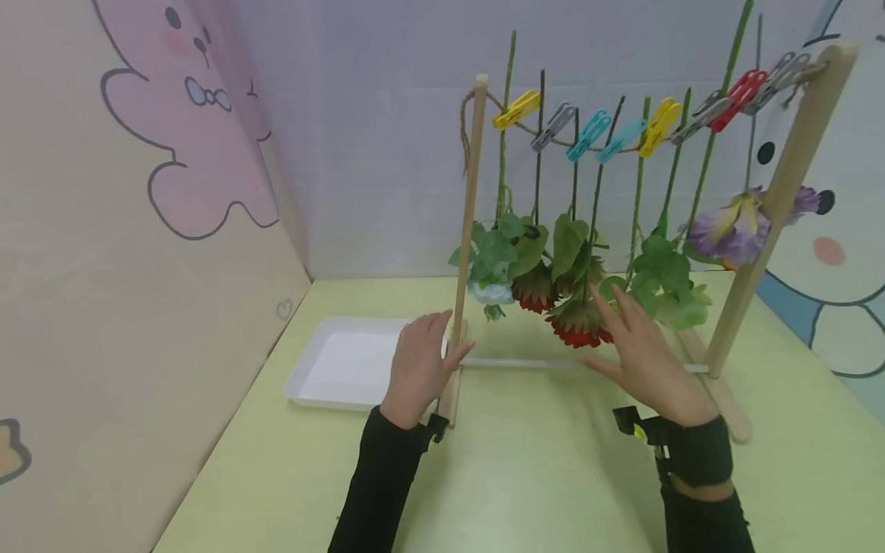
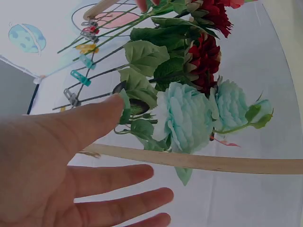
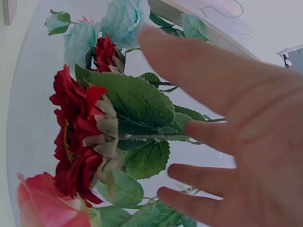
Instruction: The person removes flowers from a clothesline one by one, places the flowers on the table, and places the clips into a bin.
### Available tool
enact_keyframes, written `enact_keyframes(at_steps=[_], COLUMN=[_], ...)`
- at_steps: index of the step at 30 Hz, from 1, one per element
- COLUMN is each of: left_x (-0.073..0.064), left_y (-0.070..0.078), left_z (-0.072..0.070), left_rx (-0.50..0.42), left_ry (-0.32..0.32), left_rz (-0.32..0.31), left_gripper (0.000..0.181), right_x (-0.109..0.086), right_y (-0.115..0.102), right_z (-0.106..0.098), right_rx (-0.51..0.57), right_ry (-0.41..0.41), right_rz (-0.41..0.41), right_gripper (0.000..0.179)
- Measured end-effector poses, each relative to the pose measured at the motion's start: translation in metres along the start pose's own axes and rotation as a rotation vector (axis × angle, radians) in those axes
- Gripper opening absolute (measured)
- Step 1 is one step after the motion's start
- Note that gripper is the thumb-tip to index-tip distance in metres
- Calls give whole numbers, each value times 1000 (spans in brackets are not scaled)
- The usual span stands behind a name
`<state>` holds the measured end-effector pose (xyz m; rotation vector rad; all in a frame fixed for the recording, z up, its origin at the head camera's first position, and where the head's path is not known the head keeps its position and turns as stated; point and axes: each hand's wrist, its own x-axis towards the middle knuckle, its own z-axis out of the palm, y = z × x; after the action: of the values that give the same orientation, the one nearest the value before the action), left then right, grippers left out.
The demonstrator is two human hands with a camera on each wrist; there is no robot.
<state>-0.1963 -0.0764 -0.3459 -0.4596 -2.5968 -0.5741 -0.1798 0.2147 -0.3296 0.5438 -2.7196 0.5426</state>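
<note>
My left hand, fingers straight and thumb spread, is beside the left wooden post of a drying rack. In the left wrist view its thumb overlaps leaves near a pale blue flower. My right hand has its fingers spread in front of the hanging flowers, near a red flower; neither hand holds anything. Artificial flowers hang upside down from a twine line, clipped by coloured clothespins. A purple flower hangs at the right end, and a pink flower shows in the right wrist view.
A white tray lies on the pale yellow table, left of the rack. The rack's right post leans outward, with a wooden foot on the table. A white bar joins the posts low down.
</note>
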Motion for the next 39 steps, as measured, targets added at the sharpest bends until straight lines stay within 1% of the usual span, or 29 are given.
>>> enact_keyframes(at_steps=[3,5,6,7,8,10,11,12,14,16,17,20,22,24,25,27,29,31,33,36,39], left_x=[-3,-3,-1,2,6,17,24,31,49,70,80,111,129,146,153,168,182,196,208,219,224], left_y=[-2,-7,-9,-12,-15,-19,-20,-20,-18,-11,-8,9,21,34,41,54,67,79,88,100,107], left_z=[-1,-5,-8,-13,-18,-33,-42,-52,-76,-102,-115,-154,-175,-191,-197,-204,-206,-203,-198,-189,-183], left_rx=[-75,-105,-107,-130,-136,-151,-156,-150,-126,-82,-50,27,56,69,81,105,138,176,199,202,183], left_ry=[52,69,78,72,74,59,46,34,-4,-46,-58,-86,-88,-76,-69,-48,-24,-13,-13,-42,-65], left_rz=[-36,-60,-59,-58,-45,-26,-9,16,55,83,100,131,161,203,221,241,242,214,171,110,73], left_gripper=[42,34,29,26,23,21,21,21,25,28,30,34,35,35,35,35,35,34,34,36,44], right_x=[0,1,2,3,4,8,9,10,15,21,24,37,47,60,67,84,102,118,131,147,156], right_y=[-5,-9,-12,-14,-16,-20,-22,-24,-25,-22,-21,-16,-18,-24,-28,-37,-46,-55,-64,-75,-86], right_z=[4,8,10,12,14,19,21,22,20,11,4,-24,-42,-55,-61,-68,-72,-74,-74,-72,-70], right_rx=[15,43,54,74,95,136,157,166,204,254,283,372,426,453,468,487,499,526,558,571,544], right_ry=[135,242,305,365,423,521,560,590,619,632,633,617,570,514,477,430,405,381,371,369,375], right_rz=[-25,-16,-14,-7,0,10,1,-13,-37,-54,-49,11,49,71,75,68,75,96,125,162,180], right_gripper=[83,73,66,60,53,41,35,31,25,22,21,19,22,25,27,29,31,32,32,31,31])
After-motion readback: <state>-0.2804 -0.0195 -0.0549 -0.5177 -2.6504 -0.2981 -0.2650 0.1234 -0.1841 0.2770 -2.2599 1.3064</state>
